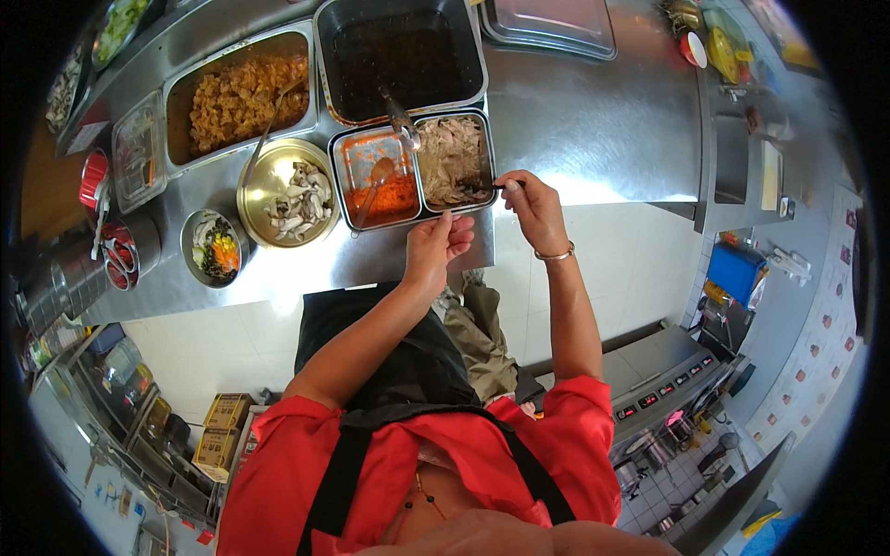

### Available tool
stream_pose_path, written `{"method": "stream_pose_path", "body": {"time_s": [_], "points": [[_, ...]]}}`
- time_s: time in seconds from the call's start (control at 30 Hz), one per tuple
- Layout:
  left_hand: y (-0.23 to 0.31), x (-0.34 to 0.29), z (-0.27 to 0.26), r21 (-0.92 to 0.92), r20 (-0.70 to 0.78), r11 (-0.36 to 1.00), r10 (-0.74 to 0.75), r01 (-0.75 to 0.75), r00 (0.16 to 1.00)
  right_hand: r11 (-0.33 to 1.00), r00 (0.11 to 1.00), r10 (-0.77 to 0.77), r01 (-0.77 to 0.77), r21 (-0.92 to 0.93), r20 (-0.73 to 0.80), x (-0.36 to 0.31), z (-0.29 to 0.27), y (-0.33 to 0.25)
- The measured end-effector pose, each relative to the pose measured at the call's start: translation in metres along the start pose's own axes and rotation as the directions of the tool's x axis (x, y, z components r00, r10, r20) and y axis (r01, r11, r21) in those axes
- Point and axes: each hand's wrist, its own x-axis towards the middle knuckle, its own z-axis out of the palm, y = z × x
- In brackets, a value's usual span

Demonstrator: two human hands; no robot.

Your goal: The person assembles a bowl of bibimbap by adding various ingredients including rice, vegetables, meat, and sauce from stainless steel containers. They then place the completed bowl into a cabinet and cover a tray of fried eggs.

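My right hand (pixel 535 217), with a bracelet on the wrist, pinches the dark handle of a utensil (pixel 499 187) at the right rim of a metal pan of pale shredded meat (pixel 451 157). The utensil's working end lies over the meat and is hard to make out. My left hand (pixel 431 252) is just in front of the pan, palm turned inward, with fingers apart and nothing in it. Left of the meat stands a pan of orange-red shredded food (pixel 387 197) with a spoon (pixel 375 181) in it. A ladle-like tool (pixel 400 120) crosses the pans' back edge.
Behind is a deep pan of dark liquid (pixel 399 56). To the left are a tray of orange-brown chunky food (pixel 246 97), a golden bowl of sliced mushrooms (pixel 301 204) and a small bowl of mixed vegetables (pixel 219 248). A lidded tray (pixel 552 23) sits at the back of the steel counter (pixel 593 120).
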Motion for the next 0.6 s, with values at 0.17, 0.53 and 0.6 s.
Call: {"method": "stream_pose_path", "body": {"time_s": [0.17,0.53,0.6], "points": [[-0.001,0.001,-0.001,0.011,-0.001,1.000,0.000,0.000,1.000,0.989,0.992,0.121,-0.123,0.081,0.025,0.002,0.009,0.007],[0.007,-0.001,-0.002,-0.018,0.020,0.999,-0.040,0.040,0.999,0.948,0.985,0.160,-0.136,0.287,-0.063,0.002,0.013,0.024],[0.005,0.000,-0.002,-0.013,0.024,0.999,-0.038,0.038,0.999,0.950,0.989,0.149,-0.137,0.280,-0.023,0.001,0.018,0.024]]}}
